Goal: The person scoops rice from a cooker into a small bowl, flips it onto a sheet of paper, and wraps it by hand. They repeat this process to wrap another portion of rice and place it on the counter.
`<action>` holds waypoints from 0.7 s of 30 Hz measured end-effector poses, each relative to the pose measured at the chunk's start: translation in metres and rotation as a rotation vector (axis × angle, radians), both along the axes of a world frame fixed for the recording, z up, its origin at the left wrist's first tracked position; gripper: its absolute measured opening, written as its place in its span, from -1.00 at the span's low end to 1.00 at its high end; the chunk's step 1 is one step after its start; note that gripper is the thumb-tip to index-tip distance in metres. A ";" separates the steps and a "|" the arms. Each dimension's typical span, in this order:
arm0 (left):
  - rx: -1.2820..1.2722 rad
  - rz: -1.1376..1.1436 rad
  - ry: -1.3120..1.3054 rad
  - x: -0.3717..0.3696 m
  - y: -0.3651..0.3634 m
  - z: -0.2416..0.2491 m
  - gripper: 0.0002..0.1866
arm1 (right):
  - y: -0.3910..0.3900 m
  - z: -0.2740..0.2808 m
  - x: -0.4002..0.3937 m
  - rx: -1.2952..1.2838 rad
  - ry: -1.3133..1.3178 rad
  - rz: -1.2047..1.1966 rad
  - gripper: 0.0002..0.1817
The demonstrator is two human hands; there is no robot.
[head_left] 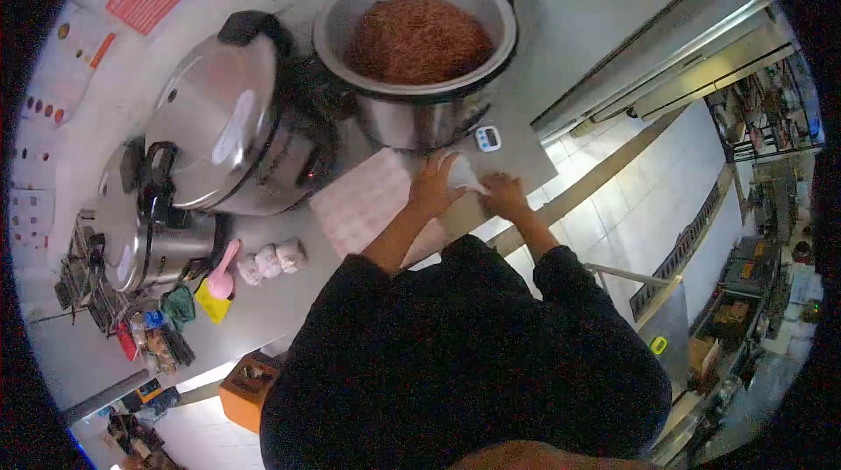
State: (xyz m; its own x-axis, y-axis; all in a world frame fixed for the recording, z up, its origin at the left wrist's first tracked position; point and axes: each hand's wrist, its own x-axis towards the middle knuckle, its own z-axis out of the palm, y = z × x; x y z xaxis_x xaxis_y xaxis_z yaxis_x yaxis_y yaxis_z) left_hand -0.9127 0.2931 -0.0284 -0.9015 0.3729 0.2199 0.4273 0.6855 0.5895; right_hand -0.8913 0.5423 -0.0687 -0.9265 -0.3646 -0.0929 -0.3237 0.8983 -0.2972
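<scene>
White bag (pixel 464 174) sits on the bench (pixel 289 299) edge, just below the big pot (pixel 416 49) of brown rice — left hand (pixel 434 185) and right hand (pixel 504 194) both on it, fingers grasping it. Timer (pixel 488 138) just above; pink cloth (pixel 363 203) beside left hand; lidded cookers (pixel 223 115) further left.

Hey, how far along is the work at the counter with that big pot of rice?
Done: the open pot is full of reddish-brown cooked rice. In hand: left hand and right hand handle a white piece beside the pink-checked cloth. Left: no rice looks scooped out; the pink scoop lies untouched.
</scene>
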 end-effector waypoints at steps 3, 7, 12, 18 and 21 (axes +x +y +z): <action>-0.212 -0.013 -0.173 -0.032 0.030 -0.021 -0.17 | 0.037 -0.039 -0.014 -0.068 -0.299 0.171 -0.47; -0.158 0.070 -0.029 -0.022 0.025 -0.017 -0.19 | 0.073 0.158 -0.050 -0.103 -0.712 0.251 -0.58; 1.048 0.412 -0.571 0.013 -0.009 0.008 -0.40 | 0.083 0.314 -0.149 -0.643 -0.531 0.333 -0.73; 2.095 0.470 -0.373 0.039 -0.061 0.105 -0.38 | -0.060 0.332 -0.328 0.104 0.214 0.447 -0.77; 2.234 0.571 -0.202 0.047 -0.072 0.145 -0.34 | -0.138 0.307 -0.374 0.258 0.135 0.419 -0.75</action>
